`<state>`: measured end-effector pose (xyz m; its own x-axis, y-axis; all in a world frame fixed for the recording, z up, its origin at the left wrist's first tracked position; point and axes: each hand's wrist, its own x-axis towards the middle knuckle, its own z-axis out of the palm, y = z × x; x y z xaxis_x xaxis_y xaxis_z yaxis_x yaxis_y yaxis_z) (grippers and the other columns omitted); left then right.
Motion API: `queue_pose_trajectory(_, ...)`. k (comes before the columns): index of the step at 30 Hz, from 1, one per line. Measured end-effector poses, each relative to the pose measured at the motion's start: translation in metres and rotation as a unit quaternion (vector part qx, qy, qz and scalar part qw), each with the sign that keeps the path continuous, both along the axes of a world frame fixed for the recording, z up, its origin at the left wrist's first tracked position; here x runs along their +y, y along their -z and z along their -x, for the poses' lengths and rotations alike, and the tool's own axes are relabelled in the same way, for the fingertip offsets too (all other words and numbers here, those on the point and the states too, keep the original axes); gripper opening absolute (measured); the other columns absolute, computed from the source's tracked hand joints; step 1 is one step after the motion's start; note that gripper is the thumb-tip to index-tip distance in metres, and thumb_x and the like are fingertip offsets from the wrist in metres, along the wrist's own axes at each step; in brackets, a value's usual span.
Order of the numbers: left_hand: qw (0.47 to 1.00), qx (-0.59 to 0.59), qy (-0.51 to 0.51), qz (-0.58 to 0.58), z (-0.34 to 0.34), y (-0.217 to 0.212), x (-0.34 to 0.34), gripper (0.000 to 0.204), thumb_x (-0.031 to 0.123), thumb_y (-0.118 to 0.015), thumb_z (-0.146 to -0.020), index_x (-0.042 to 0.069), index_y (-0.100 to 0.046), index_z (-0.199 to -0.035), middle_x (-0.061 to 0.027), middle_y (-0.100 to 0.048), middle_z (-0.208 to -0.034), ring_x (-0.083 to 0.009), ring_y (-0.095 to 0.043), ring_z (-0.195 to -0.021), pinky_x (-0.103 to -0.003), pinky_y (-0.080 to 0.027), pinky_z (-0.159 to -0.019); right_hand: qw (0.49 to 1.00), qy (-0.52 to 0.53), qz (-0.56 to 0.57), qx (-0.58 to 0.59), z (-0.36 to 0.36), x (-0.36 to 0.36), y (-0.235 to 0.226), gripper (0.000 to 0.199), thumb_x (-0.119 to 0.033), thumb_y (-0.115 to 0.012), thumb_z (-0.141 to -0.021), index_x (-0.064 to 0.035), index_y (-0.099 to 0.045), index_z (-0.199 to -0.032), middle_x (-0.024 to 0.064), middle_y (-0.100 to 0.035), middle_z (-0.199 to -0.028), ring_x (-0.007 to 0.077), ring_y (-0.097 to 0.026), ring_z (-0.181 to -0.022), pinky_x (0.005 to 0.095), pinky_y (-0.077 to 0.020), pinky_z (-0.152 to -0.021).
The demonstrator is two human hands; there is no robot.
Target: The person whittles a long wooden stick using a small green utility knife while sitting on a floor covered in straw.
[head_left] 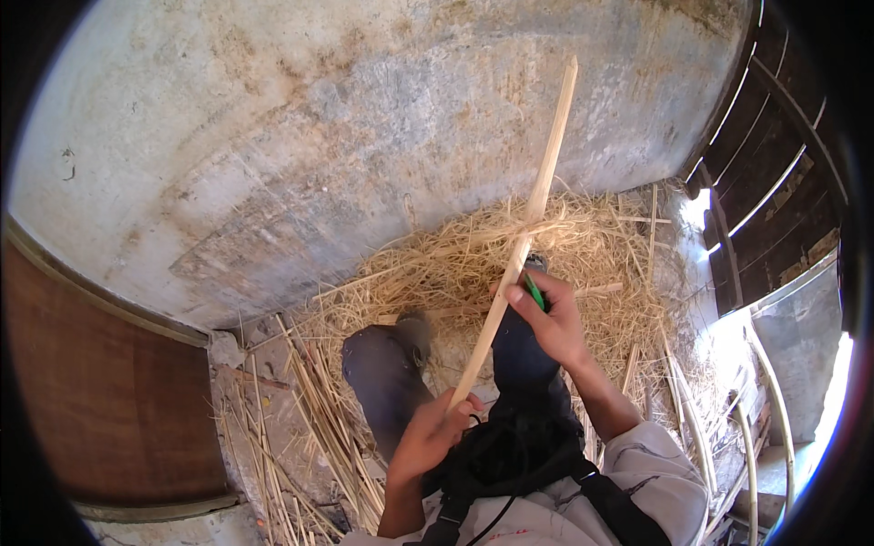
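A long pale strip of split bamboo or wood (553,150) slants from my lap up toward the wall, narrowing to a point at its far end. My left hand (431,433) is closed around its near end, just above my lap. Farther up, my right hand (553,318) grips a small green-handled tool (533,290) against the strip's right side, the thumb near the strip. My fingers hide the tool's working end, so its kind is unclear. Below the strip, pale curled shavings (437,243) are heaped around my feet.
A stained, weathered wall (300,182) rises in front of me. Several thin sticks (319,400) lie on the floor to my left, beside a brown panel (109,373). Long curved poles (774,391) stand at the right, below dark slatted boards (774,173).
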<state>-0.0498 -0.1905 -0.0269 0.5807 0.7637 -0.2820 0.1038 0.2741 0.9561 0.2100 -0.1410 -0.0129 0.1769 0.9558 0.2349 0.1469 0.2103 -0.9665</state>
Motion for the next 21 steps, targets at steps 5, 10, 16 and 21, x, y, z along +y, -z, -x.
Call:
queue_pose_trajectory(5, 0.992, -0.063, -0.045, 0.095, 0.002, -0.006, 0.005, 0.026, 0.026, -0.052, -0.114, 0.004, -0.065, -0.112, 0.0075, -0.044, -0.072, -0.0028, -0.038, -0.060, -0.023, -0.029, -0.055, 0.989, -0.018, -0.110, -0.102, 0.004, -0.009, 0.010, 0.032, -0.033, -0.075, -0.101, -0.0027, -0.074, -0.110, 0.0086, -0.059, -0.076, 0.0185, -0.058, -0.066, 0.0348, -0.0448, -0.062)
queue_pose_trajectory(10, 0.995, -0.064, -0.056, 0.060, -0.005, -0.016, 0.009, 0.029, 0.030, -0.051, -0.115, 0.005, -0.064, -0.107, 0.0083, -0.043, -0.071, -0.0024, -0.035, -0.060, -0.023, -0.025, -0.055, 0.937, -0.036, -0.188, -0.294, 0.012, -0.020, 0.015, 0.034, -0.037, -0.083, -0.089, -0.0098, -0.077, -0.107, 0.0053, -0.070, -0.082, 0.0273, -0.065, -0.062, 0.0394, -0.0490, -0.058)
queue_pose_trajectory(16, 0.994, -0.063, -0.074, 0.040, -0.009, -0.012, 0.010, 0.033, 0.032, -0.049, -0.116, 0.003, -0.063, -0.113, 0.0080, -0.041, -0.072, -0.0027, -0.031, -0.059, -0.023, -0.022, -0.053, 0.907, 0.009, -0.192, -0.375, 0.020, -0.030, 0.003, 0.034, -0.039, -0.086, -0.084, -0.0128, -0.079, -0.105, 0.0008, -0.069, -0.079, 0.0223, -0.062, -0.058, 0.0358, -0.0501, -0.057)
queue_pose_trajectory(21, 0.994, -0.045, -0.095, 0.026, -0.013, -0.012, 0.005, 0.032, 0.030, -0.048, -0.117, 0.002, -0.062, -0.114, 0.0081, -0.039, -0.071, -0.0026, -0.029, -0.057, -0.024, -0.020, -0.051, 0.897, 0.034, -0.199, -0.393, 0.016, -0.027, 0.004, 0.034, -0.042, -0.087, -0.084, -0.0144, -0.079, -0.103, -0.0009, -0.066, -0.074, 0.0215, -0.061, -0.056, 0.0349, -0.0493, -0.054)
